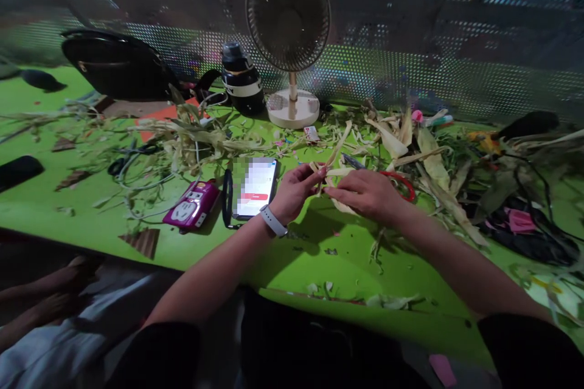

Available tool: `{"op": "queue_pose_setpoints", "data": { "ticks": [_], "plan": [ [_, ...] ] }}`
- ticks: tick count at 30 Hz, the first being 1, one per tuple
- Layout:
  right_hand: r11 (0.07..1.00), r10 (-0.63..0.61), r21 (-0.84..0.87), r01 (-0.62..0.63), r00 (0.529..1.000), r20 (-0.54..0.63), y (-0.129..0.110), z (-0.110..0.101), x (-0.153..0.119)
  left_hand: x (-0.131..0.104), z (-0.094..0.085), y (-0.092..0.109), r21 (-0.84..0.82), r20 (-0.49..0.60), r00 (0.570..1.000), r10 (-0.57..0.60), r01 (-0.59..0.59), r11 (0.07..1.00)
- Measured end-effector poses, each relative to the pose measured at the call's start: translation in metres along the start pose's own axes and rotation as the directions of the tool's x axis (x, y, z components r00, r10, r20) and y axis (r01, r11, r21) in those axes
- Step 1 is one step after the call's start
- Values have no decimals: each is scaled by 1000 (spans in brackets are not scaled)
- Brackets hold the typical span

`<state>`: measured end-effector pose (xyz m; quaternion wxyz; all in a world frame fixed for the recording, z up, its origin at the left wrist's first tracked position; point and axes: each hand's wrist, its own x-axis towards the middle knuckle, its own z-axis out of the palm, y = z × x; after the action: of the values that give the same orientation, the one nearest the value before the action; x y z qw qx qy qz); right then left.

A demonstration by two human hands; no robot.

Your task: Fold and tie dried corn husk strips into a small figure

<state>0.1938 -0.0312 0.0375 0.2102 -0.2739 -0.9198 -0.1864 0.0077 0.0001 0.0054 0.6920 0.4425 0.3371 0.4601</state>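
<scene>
Over the tabletop, left hand and right hand pinch pale husk strips between fingertips, likely for fine control; phone lies just left of the grip, screen up.

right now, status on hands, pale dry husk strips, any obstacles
Left hand pinching pale, dry, narrow husk strips. Right hand against them, grip hidden. Possible obstacle: curved red handle beside right hand.
</scene>
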Motion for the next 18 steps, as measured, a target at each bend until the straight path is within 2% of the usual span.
{"op": "queue_pose_setpoints", "data": {
  "ticks": [2, 5, 9, 11, 13, 15, 18],
  "plan": [
    [997, 59, -39, -61, 996, -68, -5, -2, 0, -1, -1, 1, 126, 30, 997, 69, -72, 989],
    [977, 213, 3, -214, 972, -96, -4, -6, 1, -3, -2, 4, 345, 126, 979, 159, -194, 918],
    [900, 434, 88, -428, 898, -74, 1, 3, 2, -5, -2, 8, 574, 253, 918, 304, -396, 717],
    [849, 521, 119, -514, 853, -30, 1, 11, 1, -6, -1, 7, 619, 306, 894, 326, -447, 646],
    [785, 598, 177, -593, 801, 29, -2, 17, 2, -6, 1, 6, 599, 310, 905, 290, -424, 680],
    [717, 656, 263, -645, 753, 58, -6, 20, 3, -7, 3, 4, 533, 263, 941, 211, -324, 781],
    [641, 700, 384, -665, 711, 63, -15, 20, 7, -8, 5, 0, 410, 186, 979, 87, -158, 898]
  ]
}}
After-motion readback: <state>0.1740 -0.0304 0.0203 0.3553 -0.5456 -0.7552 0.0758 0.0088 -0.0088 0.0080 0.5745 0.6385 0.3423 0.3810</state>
